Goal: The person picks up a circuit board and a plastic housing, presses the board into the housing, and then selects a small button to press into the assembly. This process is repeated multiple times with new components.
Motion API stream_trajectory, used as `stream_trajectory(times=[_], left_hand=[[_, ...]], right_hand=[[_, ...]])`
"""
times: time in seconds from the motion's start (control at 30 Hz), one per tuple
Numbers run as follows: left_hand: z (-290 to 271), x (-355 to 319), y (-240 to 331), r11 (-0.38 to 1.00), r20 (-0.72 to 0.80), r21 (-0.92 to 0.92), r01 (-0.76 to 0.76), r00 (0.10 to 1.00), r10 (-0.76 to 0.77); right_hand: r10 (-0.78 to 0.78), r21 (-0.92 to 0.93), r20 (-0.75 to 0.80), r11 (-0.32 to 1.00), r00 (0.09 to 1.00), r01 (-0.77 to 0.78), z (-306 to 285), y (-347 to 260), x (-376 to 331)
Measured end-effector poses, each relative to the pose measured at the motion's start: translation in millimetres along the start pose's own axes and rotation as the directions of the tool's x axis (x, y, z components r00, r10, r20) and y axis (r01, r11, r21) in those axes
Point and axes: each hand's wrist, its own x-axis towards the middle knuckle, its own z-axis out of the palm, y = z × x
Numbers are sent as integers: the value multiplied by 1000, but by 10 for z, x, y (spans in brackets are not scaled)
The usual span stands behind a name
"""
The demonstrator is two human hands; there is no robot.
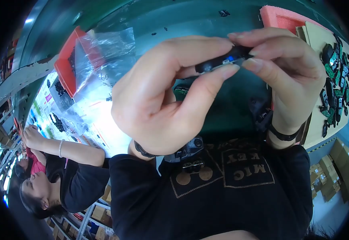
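Both my hands are raised close to the camera and pinch one small black plastic part (222, 60) with a blue and silver spot on its side. My left hand (162, 96) grips its left end between thumb and forefinger. My right hand (290, 76) holds its right end with the fingertips. Each wrist wears a dark band. The green work surface (170, 24) lies behind the hands.
A red tray (64, 66) under clear plastic bags (106, 52) of small black parts lies at the left. A pink foam block (280, 18) and a cardboard sheet (322, 136) with several black and green parts sit at the right. Another person (62, 176) works at the left. Cardboard boxes (340, 168) stand lower right.
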Motion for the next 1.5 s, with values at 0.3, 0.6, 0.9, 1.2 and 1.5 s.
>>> stream_trajectory(times=[0.3, 0.6, 0.9, 1.2, 1.5], left_hand=[[-13, -29, -10, 971, 69, 121, -204, 978, 197], [-9, -16, 37, 973, 66, 186, -135, 990, 125], [-21, 76, -2, 892, 91, -321, 318, 948, -305], [1, 127, -72, 789, 122, -459, 409, 908, -400], [-50, 1257, -1284, 850, 73, -361, 384, 920, -385]], right_hand=[[58, 91, 6, 994, 998, -58, -45, 29, -26], [62, 50, 26, 997, 998, -63, -45, 4, -20], [142, 208, 78, 966, 987, -156, -156, 167, -5], [128, 284, 183, 942, 975, -177, -198, 231, 14], [-57, -502, 45, 862, 997, 72, -127, 543, 121]])
